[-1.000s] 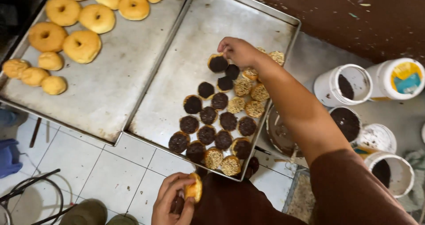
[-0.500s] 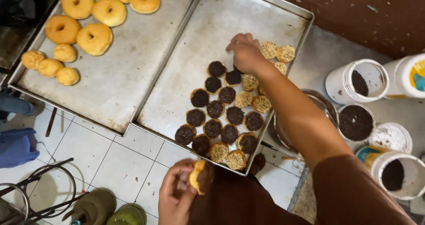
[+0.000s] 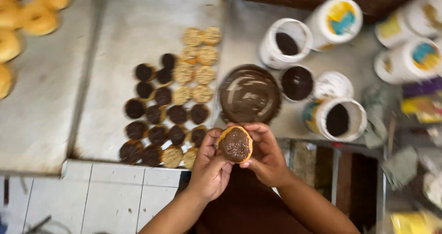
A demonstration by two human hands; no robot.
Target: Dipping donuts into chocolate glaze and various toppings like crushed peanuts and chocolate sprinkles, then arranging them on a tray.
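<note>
Here, both hands meet over the front edge of the bench: left hand [image 3: 211, 167] and right hand [image 3: 266, 158] cup one small round bun [image 3: 235, 144] between them, fingers curled around its rim and pinching it from both sides, the chocolate-coated face turned up. It sits just in front of the bowl of chocolate glaze [image 3: 249, 94] — so the step in hand looks like the pause right after coating, bun held level. Next move, as I judge it, calls for a steady carry to the tray [image 3: 138, 31], setting it beside the dark-topped rounds [image 3: 159, 119] without smearing the wet top (the crumb-topped rounds [image 3: 197, 61] lie further back). Hard to make out: plain buns [image 3: 27, 13] at far left are blurred and cut off; open tubs [image 3: 338, 119] on the right show dark contents, kind unclear; the underside of the held bun is hidden.
</note>
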